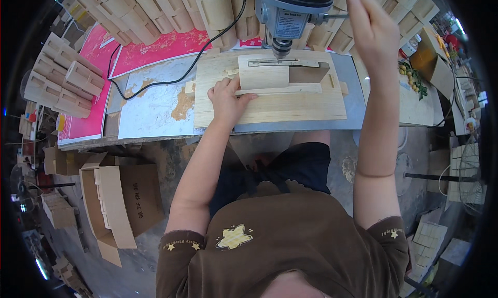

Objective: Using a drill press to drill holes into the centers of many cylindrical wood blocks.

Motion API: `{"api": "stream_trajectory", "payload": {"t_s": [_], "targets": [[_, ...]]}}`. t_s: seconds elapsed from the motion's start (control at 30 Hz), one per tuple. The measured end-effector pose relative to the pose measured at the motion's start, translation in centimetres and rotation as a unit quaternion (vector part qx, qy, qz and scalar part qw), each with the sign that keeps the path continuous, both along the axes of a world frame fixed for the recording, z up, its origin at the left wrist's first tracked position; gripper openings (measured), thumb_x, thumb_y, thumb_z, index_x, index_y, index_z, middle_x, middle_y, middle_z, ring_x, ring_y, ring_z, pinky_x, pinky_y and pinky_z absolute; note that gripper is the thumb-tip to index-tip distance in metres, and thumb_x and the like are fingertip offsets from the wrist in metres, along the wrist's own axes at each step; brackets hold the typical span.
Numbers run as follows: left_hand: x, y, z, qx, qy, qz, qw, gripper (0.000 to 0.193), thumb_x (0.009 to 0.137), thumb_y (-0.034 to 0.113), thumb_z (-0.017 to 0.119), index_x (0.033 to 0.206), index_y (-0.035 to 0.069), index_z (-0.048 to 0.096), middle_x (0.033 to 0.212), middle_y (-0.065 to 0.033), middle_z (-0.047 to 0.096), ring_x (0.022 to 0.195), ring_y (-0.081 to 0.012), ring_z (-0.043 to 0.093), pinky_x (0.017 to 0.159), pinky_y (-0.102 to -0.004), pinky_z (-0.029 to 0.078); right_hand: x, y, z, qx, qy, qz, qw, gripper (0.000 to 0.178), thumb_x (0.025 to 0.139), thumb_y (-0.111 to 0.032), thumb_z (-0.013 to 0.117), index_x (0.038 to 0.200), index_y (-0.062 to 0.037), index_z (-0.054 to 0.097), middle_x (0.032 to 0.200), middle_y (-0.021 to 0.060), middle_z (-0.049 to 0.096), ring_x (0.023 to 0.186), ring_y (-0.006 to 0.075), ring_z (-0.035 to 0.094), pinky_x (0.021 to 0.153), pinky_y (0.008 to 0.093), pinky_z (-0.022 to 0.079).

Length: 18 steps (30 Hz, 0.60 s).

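Note:
Under the drill press (pixel 293 18), a pale wooden half-round block (pixel 263 77) lies in a wooden jig (pixel 306 89) on a flat board (pixel 290 114). My left hand (pixel 228 100) grips the block's left end, fingers on its end and thumb stretched along the jig's front strip. A slot with a metal strip (pixel 264 62) runs along the block's far side, beneath the drill chuck (pixel 281 48). My right hand (pixel 374 31) is raised at the right, closed round the end of the press's lever (pixel 337 16). The drill bit's tip is too small to make out.
Slotted wooden pieces stand in rows (pixel 135 13) along the back, with another stack (pixel 65 75) at the left. A black cable (pixel 171 84) loops over the bench. An open carton (pixel 122 204) stands on the floor at left. Small fruits with leaves (pixel 412 79) lie at right.

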<state>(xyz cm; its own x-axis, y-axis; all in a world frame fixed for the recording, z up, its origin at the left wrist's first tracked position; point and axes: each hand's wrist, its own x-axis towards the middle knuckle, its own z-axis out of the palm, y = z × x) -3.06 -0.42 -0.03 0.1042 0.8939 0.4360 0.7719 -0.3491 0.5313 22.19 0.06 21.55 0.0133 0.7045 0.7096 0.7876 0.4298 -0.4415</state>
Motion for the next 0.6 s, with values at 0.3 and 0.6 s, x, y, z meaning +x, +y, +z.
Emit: {"api": "stream_trajectory", "payload": {"t_s": [0.3,0.6], "targets": [[-0.1,0.4,0.1,-0.005,0.003,0.009,1.0,0.064,0.06,0.032,0.081,0.119,0.02,0.06,0.079,0.0012,0.055,0.083,-0.0204,0.051,0.081,-0.0377,0.029,-2.5,-3.0,-10.1,0.073,0.054,-0.002,0.996,0.008,0.086,-0.009,0.058,0.087,-0.0036,0.064,0.064,0.0074,0.056,0.06,0.0227,0.055,0.06,0.0317,0.041],[0.3,0.3,0.2,-0.007,0.0,0.009,1.0,0.063,0.059,0.031,0.081,0.118,0.019,0.061,0.08,-0.001,0.054,0.084,-0.0217,0.052,0.081,-0.038,0.029,-1.9,-1.0,-13.3,0.193,0.039,0.018,0.98,0.011,0.083,-0.008,0.06,0.092,-0.0045,0.064,0.071,0.0063,0.058,0.069,0.0225,0.056,0.069,0.0337,0.038]]}}
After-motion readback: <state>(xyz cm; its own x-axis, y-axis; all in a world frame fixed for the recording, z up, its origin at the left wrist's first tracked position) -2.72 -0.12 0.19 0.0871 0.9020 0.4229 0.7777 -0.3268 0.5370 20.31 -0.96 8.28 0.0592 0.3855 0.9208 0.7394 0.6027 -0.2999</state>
